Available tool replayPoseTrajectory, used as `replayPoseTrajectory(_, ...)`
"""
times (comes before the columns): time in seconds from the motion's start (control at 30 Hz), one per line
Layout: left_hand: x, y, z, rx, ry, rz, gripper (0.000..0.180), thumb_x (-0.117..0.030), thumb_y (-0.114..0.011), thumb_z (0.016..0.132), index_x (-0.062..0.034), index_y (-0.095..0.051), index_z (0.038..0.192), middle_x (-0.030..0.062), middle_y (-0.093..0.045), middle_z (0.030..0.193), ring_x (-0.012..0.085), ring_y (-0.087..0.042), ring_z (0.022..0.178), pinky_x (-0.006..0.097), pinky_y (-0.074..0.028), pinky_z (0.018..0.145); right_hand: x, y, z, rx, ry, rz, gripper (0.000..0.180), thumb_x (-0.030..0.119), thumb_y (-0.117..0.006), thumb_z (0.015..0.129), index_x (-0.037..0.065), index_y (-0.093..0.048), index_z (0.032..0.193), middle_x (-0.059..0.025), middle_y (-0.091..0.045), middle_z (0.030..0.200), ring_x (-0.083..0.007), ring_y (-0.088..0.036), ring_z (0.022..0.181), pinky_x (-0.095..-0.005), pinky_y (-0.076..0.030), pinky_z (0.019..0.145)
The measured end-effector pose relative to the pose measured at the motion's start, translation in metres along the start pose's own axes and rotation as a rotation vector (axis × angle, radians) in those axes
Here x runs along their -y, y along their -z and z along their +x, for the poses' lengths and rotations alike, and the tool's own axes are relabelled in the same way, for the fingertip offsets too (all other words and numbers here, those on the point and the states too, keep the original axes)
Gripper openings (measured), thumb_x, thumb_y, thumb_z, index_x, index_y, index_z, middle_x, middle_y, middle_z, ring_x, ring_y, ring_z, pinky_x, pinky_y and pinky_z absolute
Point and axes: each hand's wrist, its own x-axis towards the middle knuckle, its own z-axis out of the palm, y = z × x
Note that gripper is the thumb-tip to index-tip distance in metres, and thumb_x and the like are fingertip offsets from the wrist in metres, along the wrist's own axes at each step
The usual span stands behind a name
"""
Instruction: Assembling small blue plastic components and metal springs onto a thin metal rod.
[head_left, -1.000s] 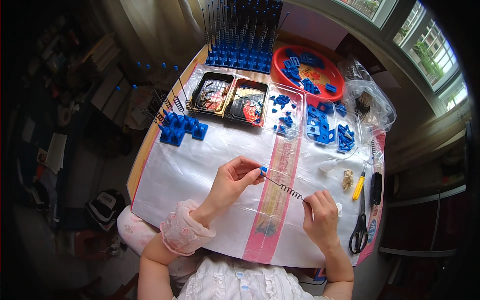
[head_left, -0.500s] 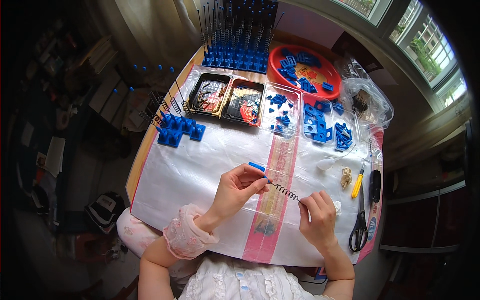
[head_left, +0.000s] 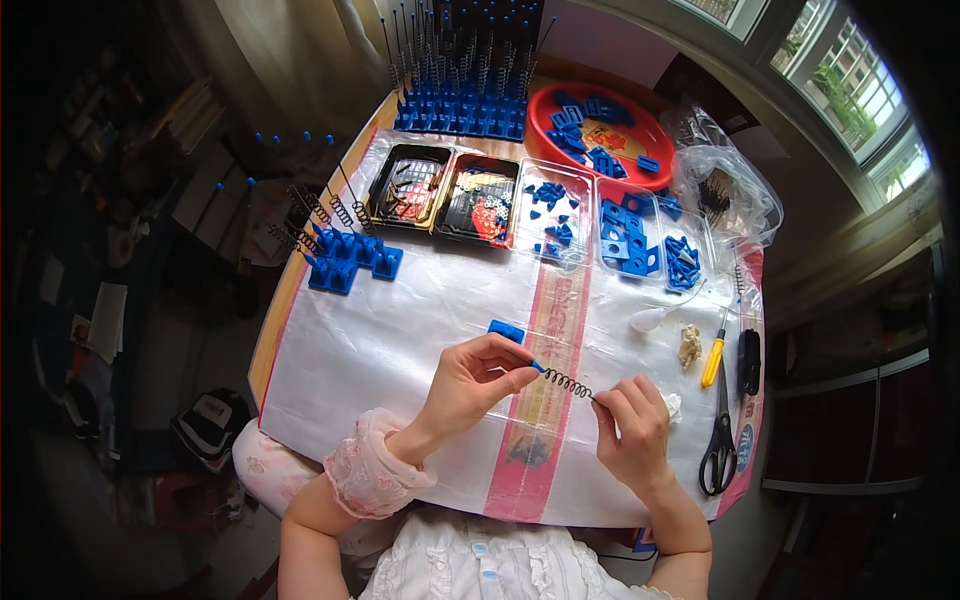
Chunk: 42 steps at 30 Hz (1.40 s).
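A dark coil spring (head_left: 568, 382) stretches between my two hands above the middle of the table. My left hand (head_left: 468, 388) is closed in a pinch on a small blue cone-shaped plastic piece (head_left: 537, 366), which sits at the spring's left end. At the other end, the fingertips of my right hand (head_left: 636, 432) are pressed together on the spring's straight wire tail. Just beyond my left fingers lies a blue plastic block (head_left: 507, 330) on the white sheet (head_left: 400, 330). Whether the cone is fixed to the spring cannot be made out.
Blue bases with upright springs (head_left: 350, 258) stand at the left, more (head_left: 460, 115) at the back. Black trays (head_left: 478, 200), clear boxes (head_left: 553, 210) and a red basin (head_left: 650, 125) hold parts. A yellow-handled tool (head_left: 713, 360) and black scissors (head_left: 717, 468) lie at the right.
The spring has shifted slightly left and lies a little more level. The cone and the blue block show more fully beside my left fingers. Both hands keep their grip.
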Motion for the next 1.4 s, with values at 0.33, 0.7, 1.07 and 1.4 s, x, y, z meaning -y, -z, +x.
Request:
replayPoseTrajectory(0.33, -0.004, -0.006, -0.002, -0.009, -0.043, 0.004, 0.022, -0.002, -0.077, 0.094, -0.0004, -0.07, 0.115, 0.0057, -0.074, 0.1, 0.0093, -0.069, 0.09, 0.025, -0.058, 0.08, -0.006, 0.002, 0.0, -0.06, -0.124, 0.253, 0.015, -0.007, -0.076, 0.079, 0.001, -0.067, 0.087, -0.0079, -0.06, 0.083, -0.0233, -0.057, 0.075, -0.0355, -0.044, 0.064)
replayPoseTrajectory(0.7, -0.006, -0.02, -0.011, 0.249, 0.054, 0.415, 0.019, -0.008, -0.076, 0.095, -0.0004, -0.077, 0.112, 0.0069, -0.077, 0.1, 0.0105, -0.073, 0.087, 0.024, -0.059, 0.075, -0.015, -0.006, -0.013, -0.254, -0.462, 1.355, 0.009, -0.007, -0.068, 0.096, -0.004, -0.072, 0.103, -0.0094, -0.067, 0.096, -0.0145, -0.062, 0.078, -0.0275, -0.05, 0.066)
replayPoseTrajectory(1.07, -0.002, -0.018, -0.011, 0.272, 0.092, 0.379, 0.015, -0.003, -0.077, 0.093, -0.0006, -0.078, 0.108, 0.0045, -0.077, 0.094, 0.0077, -0.069, 0.081, 0.023, -0.057, 0.071, -0.009, -0.012, -0.017, -0.204, -0.45, 1.215, 0.009, -0.009, -0.068, 0.095, -0.006, -0.07, 0.103, -0.0096, -0.067, 0.096, -0.0129, -0.062, 0.078, -0.0261, -0.051, 0.067)
replayPoseTrajectory(1.4, 0.009, -0.013, -0.013, 0.293, 0.023, 0.431, 0.013, -0.005, -0.075, 0.095, 0.0015, -0.076, 0.106, 0.0059, -0.074, 0.09, 0.0084, -0.068, 0.074, 0.024, -0.055, 0.067, -0.003, -0.015, -0.02, -0.152, -0.433, 1.106, 0.013, -0.013, -0.066, 0.095, -0.005, -0.07, 0.104, -0.0092, -0.069, 0.098, -0.0134, -0.066, 0.084, -0.0251, -0.054, 0.07)
